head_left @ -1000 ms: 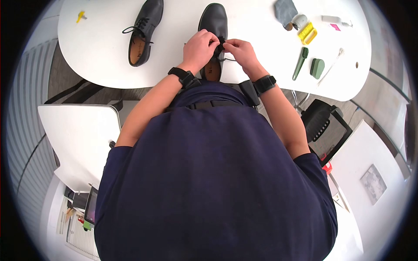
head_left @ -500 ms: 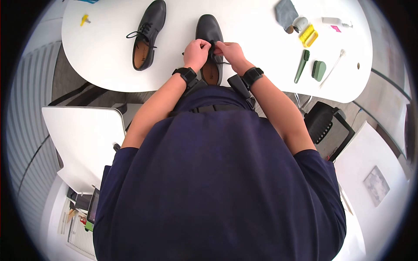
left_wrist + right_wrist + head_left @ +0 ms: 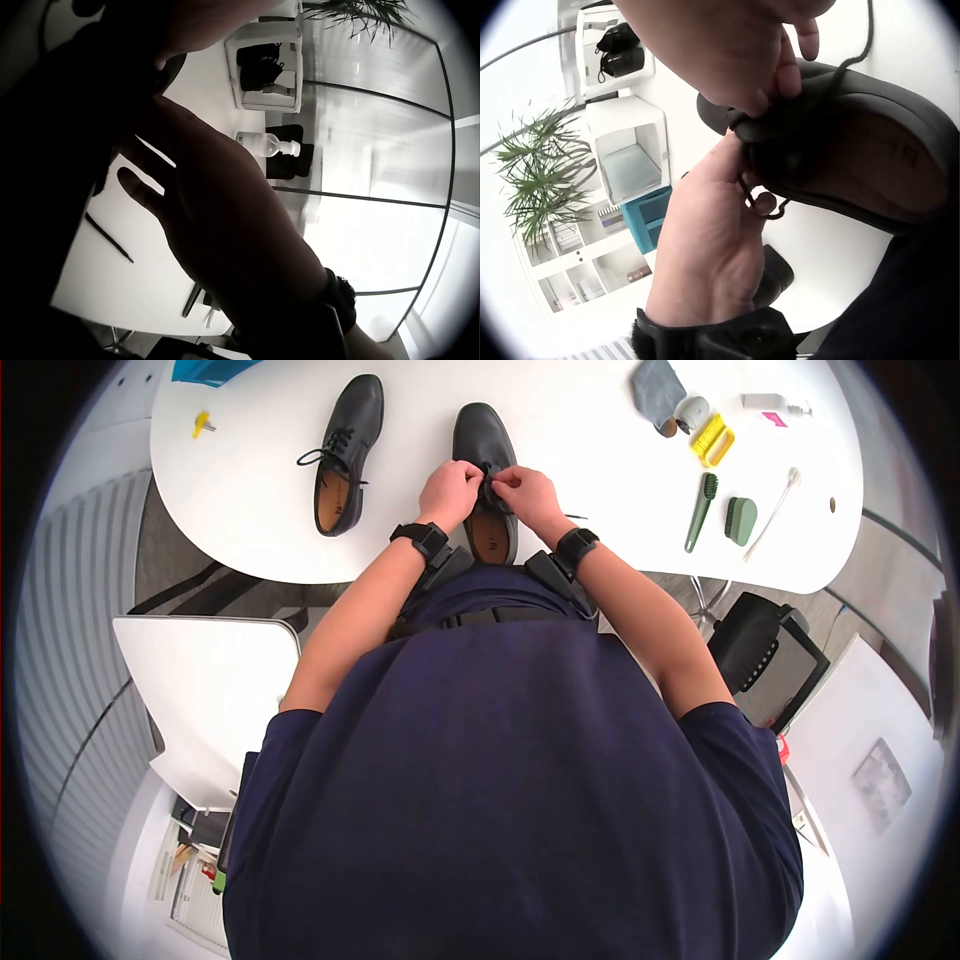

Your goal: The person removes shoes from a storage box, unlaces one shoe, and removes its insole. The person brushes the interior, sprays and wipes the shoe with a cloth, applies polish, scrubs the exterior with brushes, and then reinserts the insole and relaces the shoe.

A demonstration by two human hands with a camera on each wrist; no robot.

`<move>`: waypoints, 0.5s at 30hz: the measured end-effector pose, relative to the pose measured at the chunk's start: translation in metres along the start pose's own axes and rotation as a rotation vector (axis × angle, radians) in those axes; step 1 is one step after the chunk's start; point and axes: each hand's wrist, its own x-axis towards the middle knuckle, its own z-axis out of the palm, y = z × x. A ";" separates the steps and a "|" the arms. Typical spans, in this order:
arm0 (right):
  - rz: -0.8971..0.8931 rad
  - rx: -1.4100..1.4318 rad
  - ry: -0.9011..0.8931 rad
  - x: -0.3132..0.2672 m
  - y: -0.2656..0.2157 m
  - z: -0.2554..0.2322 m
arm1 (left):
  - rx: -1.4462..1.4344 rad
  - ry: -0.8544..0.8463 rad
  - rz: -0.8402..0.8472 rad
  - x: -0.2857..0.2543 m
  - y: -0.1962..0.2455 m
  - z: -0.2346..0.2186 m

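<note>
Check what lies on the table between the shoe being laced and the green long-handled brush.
In the head view, only a thin dark lace end lies between the shoe and the green brush; otherwise bare white table.

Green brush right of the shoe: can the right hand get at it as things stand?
Probably yes: bare table lies between the right hand and the green brush. But that hand pinches the lace of the shoe.

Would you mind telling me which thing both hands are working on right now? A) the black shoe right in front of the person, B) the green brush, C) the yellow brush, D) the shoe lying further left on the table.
A: the left hand and right hand both pinch the lace at the black shoe on the white table; the other shoe lies untouched.
</note>
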 end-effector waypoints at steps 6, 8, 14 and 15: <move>-0.024 0.089 0.005 -0.003 0.002 0.005 | 0.347 -0.108 0.142 0.005 0.019 -0.022; -0.044 0.089 0.006 -0.004 0.002 0.005 | 0.570 -0.160 0.170 0.007 0.032 -0.027; -0.140 0.055 -0.001 -0.008 0.013 0.003 | 0.583 -0.146 0.283 0.017 0.014 -0.010; -0.132 0.065 0.008 -0.008 0.014 0.002 | 0.590 -0.156 0.292 0.021 0.008 -0.008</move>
